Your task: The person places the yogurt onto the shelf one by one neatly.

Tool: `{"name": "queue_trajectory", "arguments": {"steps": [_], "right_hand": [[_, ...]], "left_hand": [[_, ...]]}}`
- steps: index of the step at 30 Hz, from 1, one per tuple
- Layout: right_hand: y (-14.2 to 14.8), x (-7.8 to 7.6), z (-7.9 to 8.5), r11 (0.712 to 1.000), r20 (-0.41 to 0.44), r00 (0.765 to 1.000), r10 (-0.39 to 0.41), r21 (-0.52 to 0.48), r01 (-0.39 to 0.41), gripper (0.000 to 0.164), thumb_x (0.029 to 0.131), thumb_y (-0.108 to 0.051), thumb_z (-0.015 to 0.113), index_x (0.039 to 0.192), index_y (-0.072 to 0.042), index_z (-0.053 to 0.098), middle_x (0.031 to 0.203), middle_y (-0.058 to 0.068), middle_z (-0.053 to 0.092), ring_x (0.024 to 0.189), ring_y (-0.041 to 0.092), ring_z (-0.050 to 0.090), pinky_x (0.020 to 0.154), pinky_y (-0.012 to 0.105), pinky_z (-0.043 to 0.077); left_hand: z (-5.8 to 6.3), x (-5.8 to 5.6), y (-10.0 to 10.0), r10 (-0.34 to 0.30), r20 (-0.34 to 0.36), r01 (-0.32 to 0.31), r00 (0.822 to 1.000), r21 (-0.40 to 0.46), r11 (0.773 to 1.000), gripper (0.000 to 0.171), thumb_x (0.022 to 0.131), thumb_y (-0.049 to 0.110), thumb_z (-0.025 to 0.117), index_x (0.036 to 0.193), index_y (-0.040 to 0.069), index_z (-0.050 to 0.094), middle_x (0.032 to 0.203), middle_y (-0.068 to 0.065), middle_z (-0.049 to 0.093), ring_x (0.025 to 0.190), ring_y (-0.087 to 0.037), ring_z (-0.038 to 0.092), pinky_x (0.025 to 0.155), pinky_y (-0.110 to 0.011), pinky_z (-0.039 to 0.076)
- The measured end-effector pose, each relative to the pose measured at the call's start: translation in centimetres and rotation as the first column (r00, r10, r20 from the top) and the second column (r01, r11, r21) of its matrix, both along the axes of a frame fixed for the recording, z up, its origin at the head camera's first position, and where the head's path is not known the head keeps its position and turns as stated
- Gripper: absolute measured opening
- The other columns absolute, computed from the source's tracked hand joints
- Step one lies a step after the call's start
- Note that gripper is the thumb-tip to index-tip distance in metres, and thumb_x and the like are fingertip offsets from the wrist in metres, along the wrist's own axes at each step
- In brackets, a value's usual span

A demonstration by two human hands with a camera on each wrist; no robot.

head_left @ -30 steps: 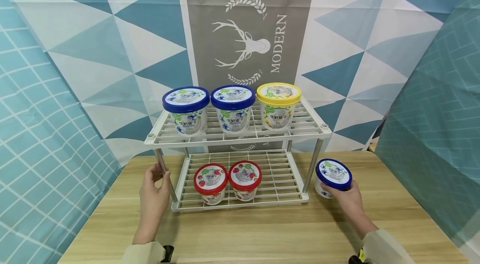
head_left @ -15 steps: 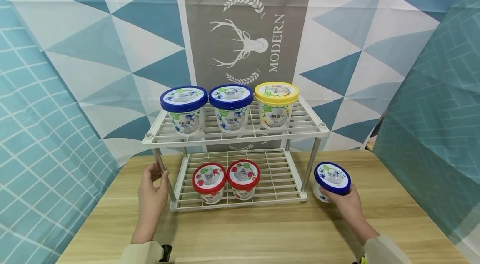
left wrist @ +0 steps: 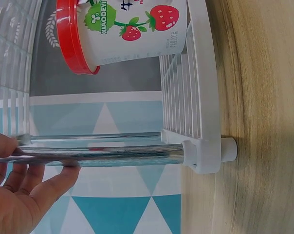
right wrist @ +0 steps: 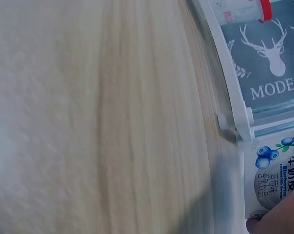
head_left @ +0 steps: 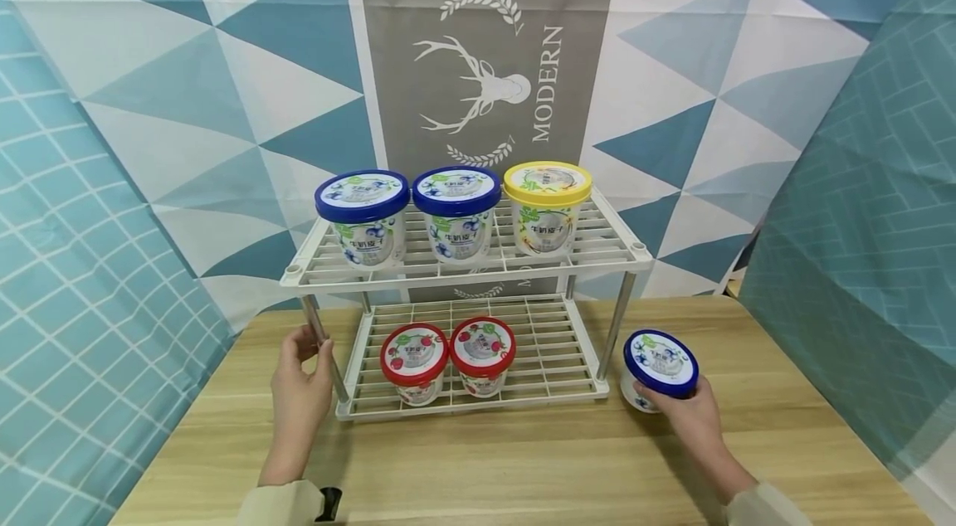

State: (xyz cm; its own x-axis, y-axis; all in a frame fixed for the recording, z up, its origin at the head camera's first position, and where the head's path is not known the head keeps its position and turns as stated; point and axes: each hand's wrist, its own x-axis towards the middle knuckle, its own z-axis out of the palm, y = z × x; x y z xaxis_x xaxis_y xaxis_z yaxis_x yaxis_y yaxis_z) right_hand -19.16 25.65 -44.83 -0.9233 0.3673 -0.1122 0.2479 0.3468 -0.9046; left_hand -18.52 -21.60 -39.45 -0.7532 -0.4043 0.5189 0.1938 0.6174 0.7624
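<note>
My left hand (head_left: 302, 393) grips the front left metal post (left wrist: 108, 154) of a white two-tier rack (head_left: 478, 281), with thumb and fingers on opposite sides of it. To the right of the rack, my right hand (head_left: 690, 422) holds a white tub with a blue lid (head_left: 660, 362) by its side. Blueberries are printed on that tub (right wrist: 273, 170) in the right wrist view; whether its base touches the table is unclear. Two red-lidded strawberry tubs (head_left: 414, 354) (head_left: 482, 346) stand upright on the lower tier.
On the upper tier stand two blue-lidded tubs (head_left: 362, 196) (head_left: 456, 192) and a yellow-lidded tub (head_left: 548, 184) in a row. The rack rests on a wooden table (head_left: 508, 468). Patterned cloth (head_left: 485, 36) hangs behind, with blue tiled sheets (head_left: 90, 277) at the sides.
My right hand has drawn the blue-lidded tub a little toward me beside the rack. The left hand stays on the post. The head view has shifted slightly.
</note>
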Motion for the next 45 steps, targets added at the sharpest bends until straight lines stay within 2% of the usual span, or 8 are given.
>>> {"name": "queue_trajectory", "arguments": {"steps": [7,12,19,20,24,34,41,45], "right_hand": [[-0.7,0.8,0.1,1.000,-0.014,1.000,0.006,-0.014,-0.006,0.109,0.073,-0.032,0.080,0.146,0.006,0.010,0.144,0.032,0.026,0.134,0.046,0.026,0.110,0.058,0.024],[-1.2,1.6,0.1,1.000,-0.057,0.998,0.012,-0.011,-0.012,0.106,0.072,-0.028,0.081,0.144,0.008,0.013,0.142,0.033,0.029,0.132,0.046,0.029,0.109,0.058,0.025],[-1.9,2.3,0.4,1.000,-0.072,0.997,0.016,-0.013,-0.017,0.108,0.071,-0.029,0.082,0.145,0.007,0.012,0.141,0.033,0.030,0.131,0.046,0.031,0.108,0.058,0.026],[-2.0,2.4,0.4,1.000,-0.072,0.997,0.014,-0.012,-0.015,0.108,0.070,-0.028,0.082,0.145,0.007,0.012,0.141,0.033,0.030,0.131,0.046,0.031,0.108,0.058,0.026],[-2.2,2.6,0.6,1.000,-0.073,0.997,0.012,-0.018,-0.014,0.109,0.071,-0.027,0.082,0.145,0.008,0.011,0.141,0.033,0.029,0.131,0.047,0.030,0.108,0.058,0.026],[-2.5,3.6,0.7,1.000,-0.078,0.997,0.010,0.027,-0.008,0.109,0.069,-0.031,0.083,0.144,0.007,0.014,0.139,0.032,0.032,0.130,0.045,0.032,0.107,0.059,0.027],[-3.3,4.2,1.0,0.999,-0.138,0.990,0.001,0.033,0.003,0.102,0.067,-0.024,0.085,0.140,0.008,0.022,0.136,0.030,0.037,0.128,0.042,0.035,0.107,0.057,0.028],[-3.6,4.4,1.1,1.000,-0.144,0.990,0.007,0.020,-0.005,0.100,0.066,-0.023,0.085,0.139,0.007,0.023,0.135,0.028,0.038,0.127,0.040,0.036,0.107,0.056,0.029]], "left_hand": [[0.0,0.1,0.0,0.011,0.001,-0.011,1.000,-0.001,1.000,0.027,0.094,0.008,0.054,0.119,-0.002,0.047,0.105,-0.015,0.061,0.097,-0.022,0.057,0.065,0.004,0.034],[0.1,0.1,0.0,0.009,-0.016,-0.009,1.000,-0.002,1.000,0.027,0.093,0.007,0.055,0.118,-0.002,0.048,0.104,-0.015,0.062,0.091,0.009,0.048,0.065,0.004,0.034],[0.2,0.1,0.0,-0.001,-0.035,0.001,0.999,-0.003,1.000,0.027,0.093,0.007,0.055,0.117,-0.003,0.048,0.103,-0.017,0.062,0.089,0.012,0.048,0.065,0.003,0.035],[0.1,0.1,0.0,0.002,-0.032,-0.002,0.999,-0.003,1.000,0.027,0.093,0.007,0.055,0.117,-0.002,0.048,0.103,-0.016,0.062,0.088,0.018,0.043,0.066,0.003,0.035],[0.0,0.0,0.0,0.000,-0.027,0.000,1.000,-0.003,1.000,0.027,0.093,0.007,0.055,0.118,-0.002,0.048,0.103,-0.017,0.062,0.088,0.019,0.042,0.065,0.004,0.035],[0.0,0.0,0.0,0.001,-0.003,-0.001,1.000,0.012,1.000,0.028,0.094,0.009,0.054,0.119,-0.002,0.047,0.106,-0.017,0.061,0.090,0.012,0.043,0.066,0.005,0.034],[0.0,0.0,-0.1,-0.005,-0.006,0.005,1.000,0.006,1.000,0.028,0.094,0.009,0.053,0.119,-0.003,0.046,0.106,-0.018,0.061,0.098,-0.023,0.057,0.065,0.005,0.032],[0.1,0.1,-0.1,-0.019,-0.003,0.019,1.000,0.013,1.000,0.029,0.095,0.009,0.053,0.119,-0.003,0.046,0.107,-0.019,0.059,0.102,-0.032,0.058,0.065,0.006,0.031]]}}
